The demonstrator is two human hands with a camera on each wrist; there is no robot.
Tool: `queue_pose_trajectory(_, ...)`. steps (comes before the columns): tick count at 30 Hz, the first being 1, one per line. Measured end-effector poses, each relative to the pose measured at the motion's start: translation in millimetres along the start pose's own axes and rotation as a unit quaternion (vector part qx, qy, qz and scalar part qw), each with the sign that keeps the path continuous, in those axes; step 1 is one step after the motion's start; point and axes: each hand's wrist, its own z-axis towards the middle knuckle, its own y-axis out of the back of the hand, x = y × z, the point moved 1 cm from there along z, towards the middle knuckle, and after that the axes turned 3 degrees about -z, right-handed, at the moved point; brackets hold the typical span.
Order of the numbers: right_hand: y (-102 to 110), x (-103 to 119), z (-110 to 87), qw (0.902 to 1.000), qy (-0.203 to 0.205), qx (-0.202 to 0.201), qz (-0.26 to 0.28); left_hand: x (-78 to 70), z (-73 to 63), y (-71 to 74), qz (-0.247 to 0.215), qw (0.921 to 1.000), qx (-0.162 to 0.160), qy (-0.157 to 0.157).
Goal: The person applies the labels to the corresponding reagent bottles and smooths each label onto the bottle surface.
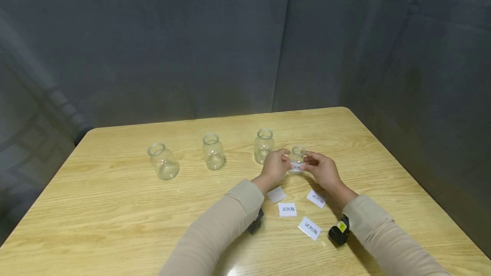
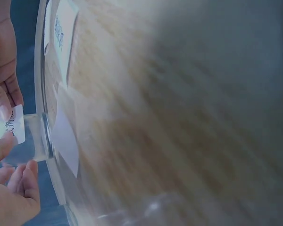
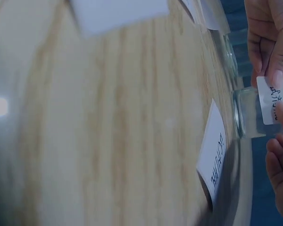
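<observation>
A small clear glass jar [image 1: 297, 153] stands upright between both hands near the right side of the table; whether its base touches the wood I cannot tell. Across its near side lies a white label [image 2: 13, 125] with dark characters. My left hand [image 1: 275, 167] holds the jar from the left, its thumb on the label. From the right, my right hand [image 1: 325, 173] grips the jar, thumb on the label's other end. In the right wrist view both thumbs meet the label [image 3: 270, 101]. Fingers behind the jar are partly hidden.
Three more open glass jars, a leftmost one [image 1: 164, 163], a middle one [image 1: 213, 153] and a near one [image 1: 264, 146], stand left of the hands. Nearer me lie a blank white card [image 1: 277, 195] and several lettered labels [image 1: 287, 210] on the wooden table [image 1: 115, 208].
</observation>
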Motion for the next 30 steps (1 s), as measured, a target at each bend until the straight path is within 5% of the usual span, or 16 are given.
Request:
queue_pose_trajectory(9, -1.7, -2.2, 2.3, 0.9981, 0.025, 0.041, 0.039, -1.1, -1.0, 0.8, 0.019, 0.9997, 0.010, -0.012)
queue_pose_trajectory(22, -0.5, -3.3, 2.1, 0.9982, 0.039, 0.038, -0.024, 0.4, 3.5, 5.5, 0.040, 0.9980, 0.041, -0.027)
queue_pose_trajectory(30, 8.5, -7.5, 9.1, 0.9945, 0.048, 0.093, 0.003, 2.0, 6.6, 6.8, 0.061, 0.9961, 0.056, -0.031)
